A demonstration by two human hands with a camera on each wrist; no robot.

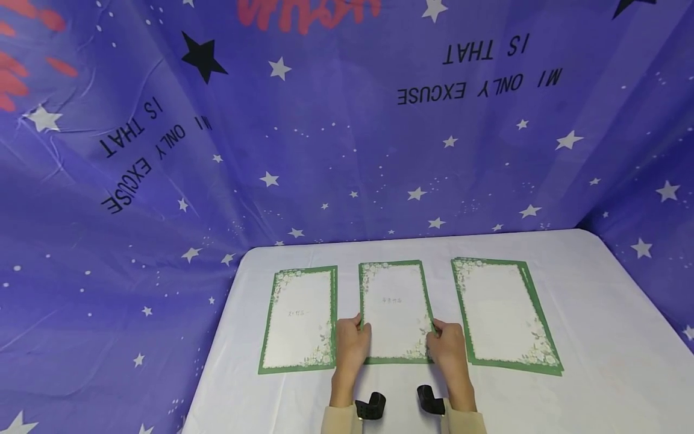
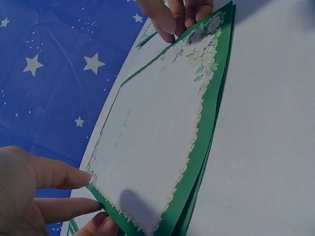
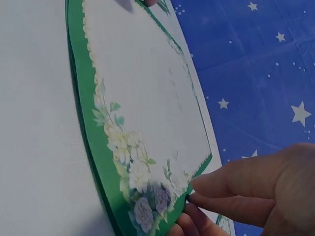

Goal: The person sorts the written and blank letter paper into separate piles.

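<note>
Too Small to Read, Too Tightly Stacked to Count

Cannot read the handwriting (image 1: 392, 300) on the middle stack (image 1: 396, 331): too small in the head view, blurred in the right wrist view. Cannot read the faint marks (image 1: 297, 313) on the left stack (image 1: 300, 340) either. Cannot count the sheets in those two, nor in the right stack (image 1: 504, 313). Cannot see every finger of the left hand (image 1: 352, 343) or right hand (image 1: 449, 348) in the head view. Can make out only a fingertip of the left hand at the top edge of the right wrist view. Cannot follow the sleeves (image 1: 341, 420) or white table (image 1: 612, 374) past the head view's bottom edge, nor the red lettering (image 1: 309, 12) past its top.
</note>
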